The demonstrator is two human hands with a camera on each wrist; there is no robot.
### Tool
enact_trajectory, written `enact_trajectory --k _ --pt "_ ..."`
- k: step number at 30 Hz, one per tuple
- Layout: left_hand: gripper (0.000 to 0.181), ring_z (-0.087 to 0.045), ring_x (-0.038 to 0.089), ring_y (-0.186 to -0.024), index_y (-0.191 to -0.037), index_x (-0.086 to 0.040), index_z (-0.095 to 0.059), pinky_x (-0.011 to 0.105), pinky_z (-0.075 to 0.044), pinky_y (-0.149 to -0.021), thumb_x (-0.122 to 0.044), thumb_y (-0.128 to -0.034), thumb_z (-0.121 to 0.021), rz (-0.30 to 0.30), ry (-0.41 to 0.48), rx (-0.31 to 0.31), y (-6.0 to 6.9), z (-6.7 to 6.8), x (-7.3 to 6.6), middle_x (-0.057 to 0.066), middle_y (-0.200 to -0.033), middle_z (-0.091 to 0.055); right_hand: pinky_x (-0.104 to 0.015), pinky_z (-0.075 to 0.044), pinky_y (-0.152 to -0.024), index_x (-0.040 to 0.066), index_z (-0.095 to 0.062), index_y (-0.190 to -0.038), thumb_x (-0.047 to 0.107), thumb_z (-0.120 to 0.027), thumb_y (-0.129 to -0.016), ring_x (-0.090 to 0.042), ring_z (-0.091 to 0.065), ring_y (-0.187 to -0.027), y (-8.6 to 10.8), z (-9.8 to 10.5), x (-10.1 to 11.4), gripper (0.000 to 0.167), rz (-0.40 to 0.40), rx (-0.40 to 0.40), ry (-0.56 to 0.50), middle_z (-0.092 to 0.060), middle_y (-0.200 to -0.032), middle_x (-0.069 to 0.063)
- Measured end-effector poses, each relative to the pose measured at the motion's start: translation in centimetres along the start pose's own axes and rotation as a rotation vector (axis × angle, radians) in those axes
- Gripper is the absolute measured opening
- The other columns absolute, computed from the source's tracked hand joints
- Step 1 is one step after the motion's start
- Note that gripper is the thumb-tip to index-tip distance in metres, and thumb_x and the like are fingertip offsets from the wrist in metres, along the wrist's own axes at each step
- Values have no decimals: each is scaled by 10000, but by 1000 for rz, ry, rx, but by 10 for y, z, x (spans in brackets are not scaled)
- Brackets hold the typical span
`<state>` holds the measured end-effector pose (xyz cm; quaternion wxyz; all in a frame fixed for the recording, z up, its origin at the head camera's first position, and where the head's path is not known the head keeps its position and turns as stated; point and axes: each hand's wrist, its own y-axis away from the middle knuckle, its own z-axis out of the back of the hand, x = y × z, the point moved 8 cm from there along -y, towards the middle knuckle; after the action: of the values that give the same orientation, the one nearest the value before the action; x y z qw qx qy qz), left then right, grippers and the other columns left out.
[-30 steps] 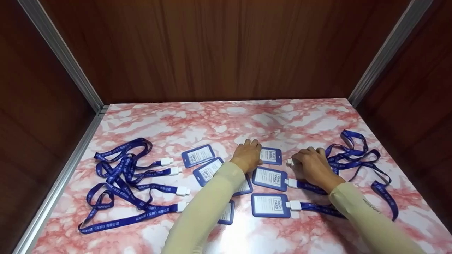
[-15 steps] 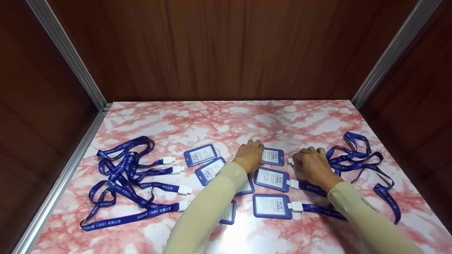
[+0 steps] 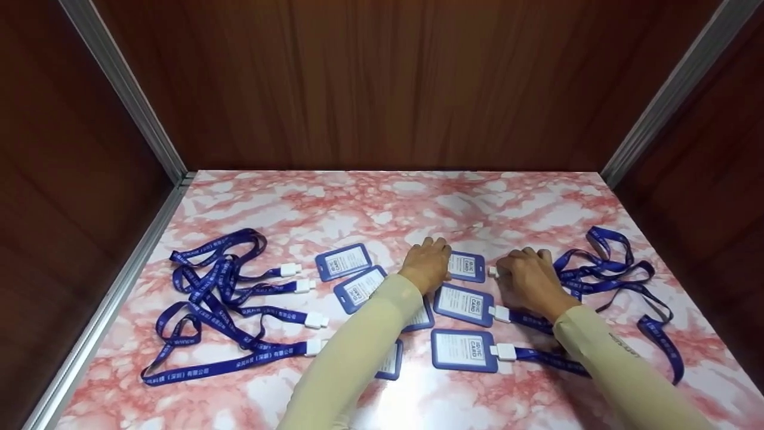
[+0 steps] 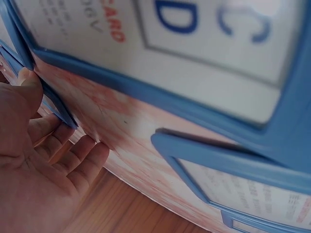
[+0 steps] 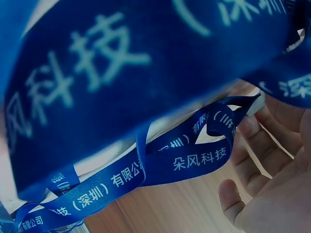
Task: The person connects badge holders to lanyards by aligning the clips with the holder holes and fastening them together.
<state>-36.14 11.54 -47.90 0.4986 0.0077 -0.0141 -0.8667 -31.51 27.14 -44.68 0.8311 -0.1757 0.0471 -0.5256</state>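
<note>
My left hand (image 3: 425,266) pinches the left end of a blue-framed ID card holder (image 3: 467,266). In the left wrist view the thumb lies on the frame (image 4: 57,104) and fingers reach its edge. Across a small gap to the right, my right hand (image 3: 533,282) pinches the white clip (image 3: 493,271) of a blue lanyard (image 3: 573,279). Its fingertips in the right wrist view (image 5: 250,124) are at the clip, partly behind the strap. Nearer to me, two card holders (image 3: 463,305) (image 3: 464,350) are attached to white clips (image 3: 500,313) (image 3: 505,352).
Several blue lanyards (image 3: 227,292) with white clips lie tangled at the left. Loose card holders (image 3: 344,262) (image 3: 360,289) lie beside them, others partly hidden under the left sleeve (image 3: 352,352). Dark wood panels (image 3: 382,83) wall the marbled table (image 3: 388,203) at the back and sides.
The head view has shifted slightly, so everything appears a little farther right. Both hands keep their holds, and the gap between card holder and clip looks about the same.
</note>
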Motion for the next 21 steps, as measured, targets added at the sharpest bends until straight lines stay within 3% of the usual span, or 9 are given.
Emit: enact_trajectory --k 5,10,15,21 --pt "573 -490 203 -1253 -1418 -140 -566 357 -485 -998 -436 -945 -700 -4 -3 -3 1 0 -1 -11 -1373 -537 -537 -382 -789 101 -765 -885 28 -692 -793 -333 -601 -818 -2 -1 0 138 -9 8 -15 -735 -886 -69" --pt "573 -490 205 -1256 -1418 -141 -567 356 -489 -993 -438 -945 -697 -10 -5 -3 1 1 -1 -9 -1370 -536 -533 -377 -784 144 -710 -780 16 -657 -786 -321 -578 -790 -3 -2 0 138 -33 24 -15 -695 -809 -36" --pt "586 -485 202 -1264 -1430 -144 -563 356 -489 -993 -442 -944 -696 -9 -2 3 1 0 -1 -13 -1382 -531 -533 -376 -791 146 -712 -776 22 -658 -783 -318 -576 -795 -4 -4 -1 135 -62 49 -17 -665 -777 -22" --pt "580 -486 194 -1260 -1429 -150 -566 354 -497 -980 -448 -948 -692 -2 -8 9 0 -1 -1 -20 -1375 -533 -525 -365 -762 166 -675 -707 17 -642 -767 -317 -567 -766 -5 -4 0 164 -29 24 -1 -620 -723 -8"
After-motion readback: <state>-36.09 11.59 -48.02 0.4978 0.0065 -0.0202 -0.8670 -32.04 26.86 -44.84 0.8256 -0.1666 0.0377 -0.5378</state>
